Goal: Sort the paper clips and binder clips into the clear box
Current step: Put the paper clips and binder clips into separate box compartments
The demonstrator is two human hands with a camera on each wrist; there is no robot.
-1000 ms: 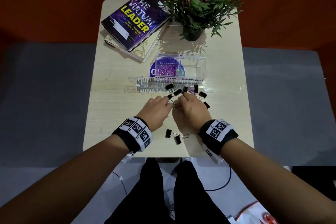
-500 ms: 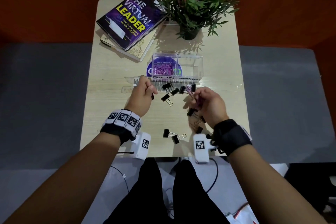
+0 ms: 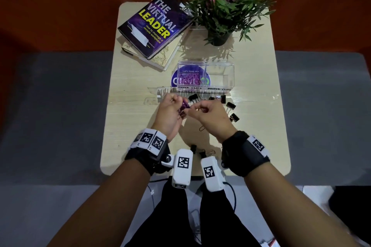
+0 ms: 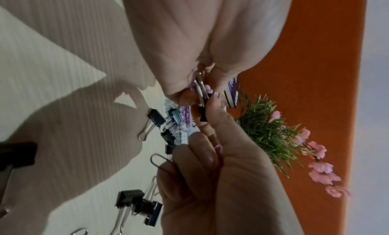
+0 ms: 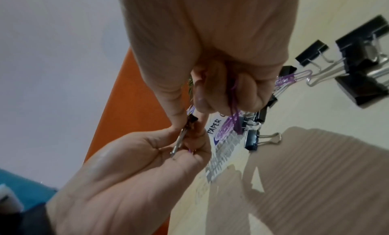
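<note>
- Above the near half of the table [image 3: 128,78], the left hand [image 3: 170,114] and the right hand [image 3: 208,116] meet, fingertips almost touching, just in front of the clear box [image 3: 228,74].
- Left hand: fingers curled, pinching a small binder clip [image 5: 190,122] by its wire handles, with purple paper clips [image 3: 184,105] bunched in the same hand.
- Right hand: fingers curled round a purple paper clip [image 5: 233,108]; its thumb and forefinger also touch the binder clip. Which hand bears the clip's weight cannot be told.
- Judged step: separating tangled clips so that each kind goes to its own compartment.
- Procedure: hold the binder clip steady by its handles, slide the paper clip free along the wire, and do not pull sideways, since a hooked clip may spring off the table.
- The box stands upright beyond the hands; purple clips lie in its left compartment, labelled PAPER CLIPS; the right one, labelled BINDER CLIPS, appears empty.
- Loose binder clips [image 3: 230,105] lie between the box and the hands and to the right.
- Change from half a second ago: the hands were well apart, each at its own side of the pile; now they are joined over one item.
</note>
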